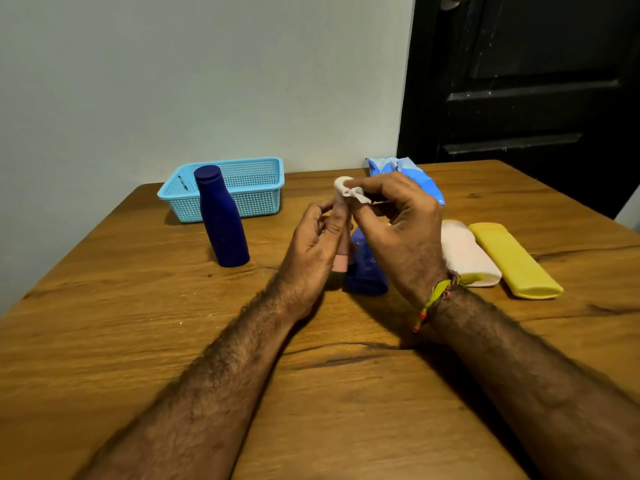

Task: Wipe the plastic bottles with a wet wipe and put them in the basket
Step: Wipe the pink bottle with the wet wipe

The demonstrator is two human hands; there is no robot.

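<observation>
In the head view, the left hand (317,237) is closed around a small pink bottle (340,261), held upright above the wooden table (173,323); only the lower end and the white top of this bottle show between the fingers. The right hand (398,223) pinches a white wet wipe (355,195) with curled fingers and presses it on the top of the pink bottle. On its wrist there is a yellow thread band (438,292).

Just behind the hands a blue bottle (367,271) stands on the table, partly hidden. A tall dark blue bottle (221,220) stands upright to the left, just in front of the light blue basket (256,188), which sits near the wall. To the right, a pale pink bottle (467,254) and a yellow bottle (516,261) lie on their sides, next to each other. A blue pack of wipes (408,174) lies behind the right hand.
</observation>
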